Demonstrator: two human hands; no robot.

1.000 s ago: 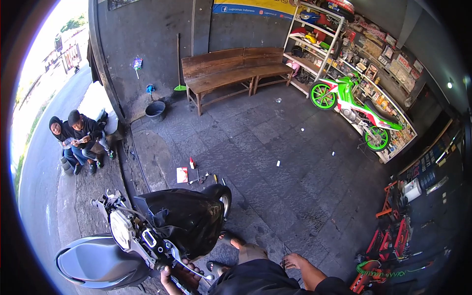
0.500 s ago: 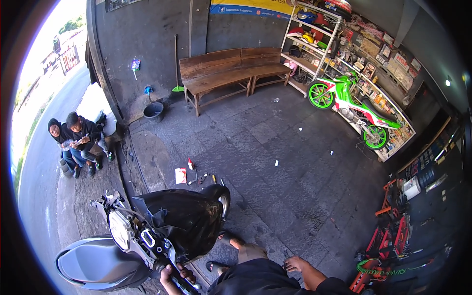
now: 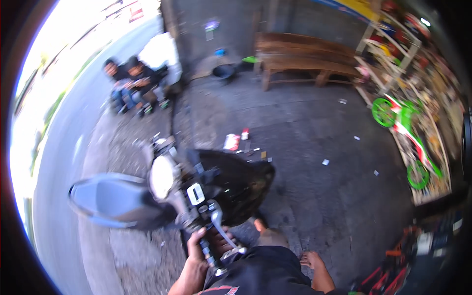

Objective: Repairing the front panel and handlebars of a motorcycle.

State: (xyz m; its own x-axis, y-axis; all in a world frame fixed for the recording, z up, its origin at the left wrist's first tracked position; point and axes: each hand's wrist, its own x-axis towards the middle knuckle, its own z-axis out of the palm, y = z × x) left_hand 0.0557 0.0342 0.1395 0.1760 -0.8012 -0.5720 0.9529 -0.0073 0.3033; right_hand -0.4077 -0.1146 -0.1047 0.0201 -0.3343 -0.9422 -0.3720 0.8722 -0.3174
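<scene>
At lower centre, left hand closed around black rubber handlebar grip of black scooter; right hand unseen.

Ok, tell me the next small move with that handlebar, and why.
Probably steady the bike first: bring the right hand, now free beside the knee, onto it. Only the left hand grips the handlebar grip, and the scooter is turned sharply.

Head-worn fisheye, steeply down over scooter.
</scene>
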